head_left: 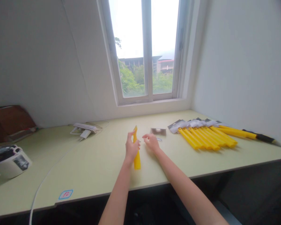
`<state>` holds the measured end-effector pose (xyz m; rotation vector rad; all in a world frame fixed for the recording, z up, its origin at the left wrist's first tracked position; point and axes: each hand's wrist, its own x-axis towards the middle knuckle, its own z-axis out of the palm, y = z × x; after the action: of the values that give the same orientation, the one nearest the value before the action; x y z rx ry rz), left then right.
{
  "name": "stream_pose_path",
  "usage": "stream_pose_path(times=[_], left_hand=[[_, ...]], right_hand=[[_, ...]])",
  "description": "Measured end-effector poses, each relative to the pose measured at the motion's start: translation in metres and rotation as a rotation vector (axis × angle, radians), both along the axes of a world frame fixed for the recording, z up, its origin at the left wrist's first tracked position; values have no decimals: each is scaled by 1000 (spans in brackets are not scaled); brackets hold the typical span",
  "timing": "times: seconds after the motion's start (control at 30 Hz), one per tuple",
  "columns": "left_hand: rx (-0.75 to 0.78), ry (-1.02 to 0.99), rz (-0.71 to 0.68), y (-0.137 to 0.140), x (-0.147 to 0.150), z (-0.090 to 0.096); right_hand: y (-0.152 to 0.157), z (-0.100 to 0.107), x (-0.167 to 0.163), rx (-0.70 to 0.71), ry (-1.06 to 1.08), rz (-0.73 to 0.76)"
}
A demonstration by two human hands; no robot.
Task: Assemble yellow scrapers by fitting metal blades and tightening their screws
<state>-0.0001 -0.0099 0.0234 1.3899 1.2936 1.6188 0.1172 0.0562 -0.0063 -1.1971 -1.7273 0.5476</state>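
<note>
My left hand is wrapped round a yellow tube, which stands tilted above the pale table with its narrow end up. A small dark tip seems to stick out of the tube's right side. Just right of it, my right hand is held low over the table, thumb and forefinger pinched together; whatever they may hold is too small to make out. Behind that hand lies a small grey packet or box. A small shiny piece rests beside the right hand's knuckles.
Several yellow tubes with clear and grey packaging lie in a row at right. Beyond them is a black-ended yellow stick. A white power strip, trailing cable, mug and brown box occupy the left.
</note>
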Motion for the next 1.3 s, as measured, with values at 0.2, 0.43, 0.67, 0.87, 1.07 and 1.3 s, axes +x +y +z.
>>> stream_pose_path(times=[0.2, 0.43, 0.67, 0.87, 1.07, 1.3], left_hand=[[-115, -689, -279, 15, -14, -14], [-160, -926, -370, 18, -24, -24], [-155, -1006, -422, 14, -26, -23], [-145, -996, -484, 12, -26, -23], [-181, -941, -549, 10, -23, -22], [-289, -801, -522, 12, -19, -23]], right_hand=[[-8, -2, -13, 220, -577, -7], [-5, 1, -25, 263, -867, -6], [-5, 0, -19, 287, -886, -17], [-5, 1, -9, 229, -723, -77], [1, 5, 1, 192, -206, -149], [0, 9, -1, 116, 359, 57]])
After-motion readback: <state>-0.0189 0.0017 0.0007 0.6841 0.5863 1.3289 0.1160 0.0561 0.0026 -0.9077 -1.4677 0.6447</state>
